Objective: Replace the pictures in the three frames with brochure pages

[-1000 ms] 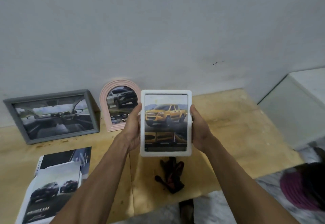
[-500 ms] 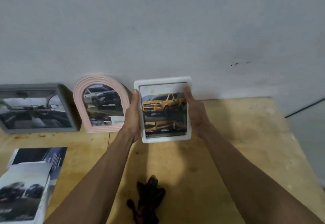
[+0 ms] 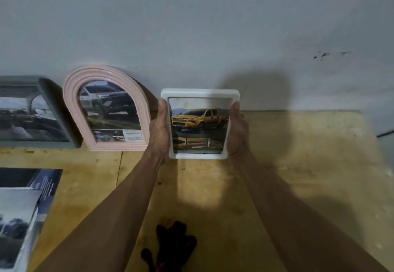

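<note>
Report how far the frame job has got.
Done, by the look of it: the grey frame and the pink arched frame lean against the wall, each showing a car brochure page. In hand: the white frame, holding a yellow pickup page, is gripped at its sides by the left hand and right hand near the wall. Left: stand it beside the pink one and let go.

A white frame [image 3: 200,93] with a yellow truck page is held upright by the left hand [image 3: 159,130] and right hand [image 3: 237,130] beside a pink arched frame [image 3: 70,101].
</note>
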Motion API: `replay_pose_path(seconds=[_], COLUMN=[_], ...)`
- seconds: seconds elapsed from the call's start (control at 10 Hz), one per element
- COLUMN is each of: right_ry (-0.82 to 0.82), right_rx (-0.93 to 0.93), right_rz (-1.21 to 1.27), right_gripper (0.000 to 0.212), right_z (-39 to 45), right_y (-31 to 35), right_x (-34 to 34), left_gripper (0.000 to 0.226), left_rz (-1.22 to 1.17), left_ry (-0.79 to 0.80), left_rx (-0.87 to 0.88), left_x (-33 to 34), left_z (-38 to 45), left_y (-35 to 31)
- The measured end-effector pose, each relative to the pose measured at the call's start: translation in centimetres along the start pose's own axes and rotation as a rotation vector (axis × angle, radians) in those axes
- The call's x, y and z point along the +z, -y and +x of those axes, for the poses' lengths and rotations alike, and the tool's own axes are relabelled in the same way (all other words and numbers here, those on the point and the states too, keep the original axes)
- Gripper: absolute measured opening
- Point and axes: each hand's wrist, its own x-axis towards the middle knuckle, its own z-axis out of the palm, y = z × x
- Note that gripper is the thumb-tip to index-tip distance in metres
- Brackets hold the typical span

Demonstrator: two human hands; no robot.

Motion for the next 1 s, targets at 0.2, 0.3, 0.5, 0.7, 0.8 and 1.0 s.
replay_pose_path(seconds=[0.2, 0.3, 0.5, 0.7, 0.8, 1.0], right_ry=[-0.059, -0.018, -0.009, -0.017, -0.01, -0.059], right_rx=[-0.044, -0.032, -0.032, -0.04, -0.048, -0.126], right_rz=[-0.111, -0.113, -0.138, -0.09, -0.057, -0.219], right_gripper=[0.059, 0.067, 0.07, 0.065, 0.059, 0.054], right_z=[-0.2, -0.5, -0.5, -0.7, -0.7, -1.9], right_y=[-0.4, 0.0, -0.1, -0.3, -0.4, 0.1], right_x=[-0.7, -0.5, -0.7, -0.7, -0.8, -1.3], left_gripper=[0.098, 0.094, 0.105, 0.079, 0.071, 0.074], left_rz=[-0.038, -0.052, -0.101, -0.1, -0.083, 0.048], left_ry=[-0.002, -0.027, 0.006, -0.007, -0.033, -0.115], left_rx=[0.05, 0.075, 0.096, 0.096, 0.098, 0.119], left_x=[0.1, 0.5, 0.7, 0.4, 0.2, -0.2], left_z=[-1.4, -2.0, -2.3, -2.3, -2.3, -3.6], left_y=[1.0, 0.7, 0.4, 0.2, 0.4, 0.2])
